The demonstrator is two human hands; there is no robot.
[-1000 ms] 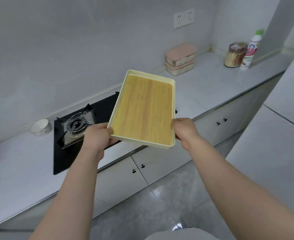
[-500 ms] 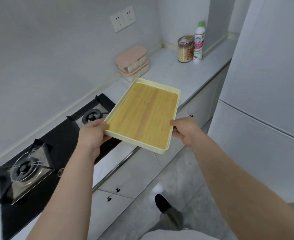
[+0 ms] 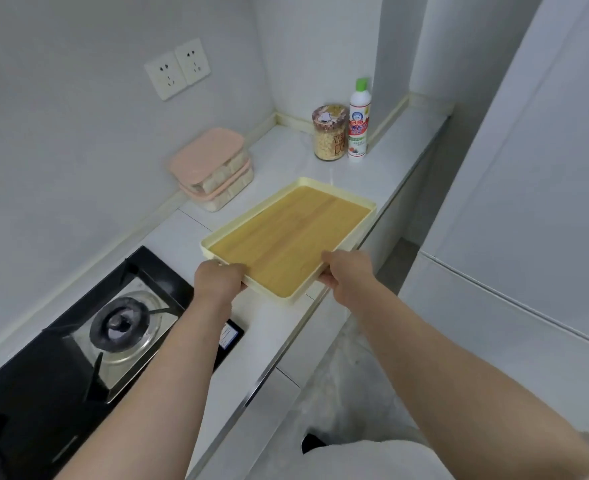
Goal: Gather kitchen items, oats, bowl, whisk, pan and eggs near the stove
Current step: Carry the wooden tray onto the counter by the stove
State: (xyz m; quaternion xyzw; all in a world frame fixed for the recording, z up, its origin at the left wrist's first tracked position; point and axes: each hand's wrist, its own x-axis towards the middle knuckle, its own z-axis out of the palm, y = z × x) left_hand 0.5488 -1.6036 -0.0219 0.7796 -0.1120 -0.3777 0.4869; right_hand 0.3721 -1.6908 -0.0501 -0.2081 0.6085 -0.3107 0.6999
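The left hand [image 3: 216,282] and right hand [image 3: 346,275] clamp curled fingers on the tray [image 3: 286,244]'s near corners, apparently to keep it level, low over the countertop [image 3: 286,157] beside the stove [image 3: 123,323]. The oats jar [image 3: 330,136] stands in the far corner.

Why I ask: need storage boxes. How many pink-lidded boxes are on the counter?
2, stacked by the wall beyond the tray: the upper box sits on the lower box. Others may lie outside the view.
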